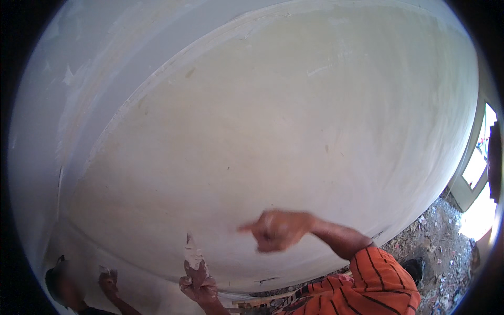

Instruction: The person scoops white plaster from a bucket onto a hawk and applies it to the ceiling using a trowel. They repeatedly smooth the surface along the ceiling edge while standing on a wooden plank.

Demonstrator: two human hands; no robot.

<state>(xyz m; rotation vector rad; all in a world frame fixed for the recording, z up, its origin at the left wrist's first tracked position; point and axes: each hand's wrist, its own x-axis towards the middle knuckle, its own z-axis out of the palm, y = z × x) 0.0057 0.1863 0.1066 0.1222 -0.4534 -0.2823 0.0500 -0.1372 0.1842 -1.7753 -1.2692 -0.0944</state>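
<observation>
My left hand (198,287), smeared with white paste, is closed on a putty knife (193,256). Its blade points up and carries a thick lump of whitish putty. To the right, my right hand (278,231) is raised in front of the pale plastered wall (252,142), index finger stretched out to the left and the other fingers curled in. Motion blurs it a little, and nothing shows in it. Whether the fingertip touches the wall I cannot tell. My right arm wears an orange sleeve (383,278) with dark stripes.
At the lower left another person (65,286) raises a hand (108,281) holding a small flat tool with pale paste on it. Rubble (433,257) covers the ground at the right, beside a bright framed opening (475,168). A whitish ceiling (105,68) meets the wall above.
</observation>
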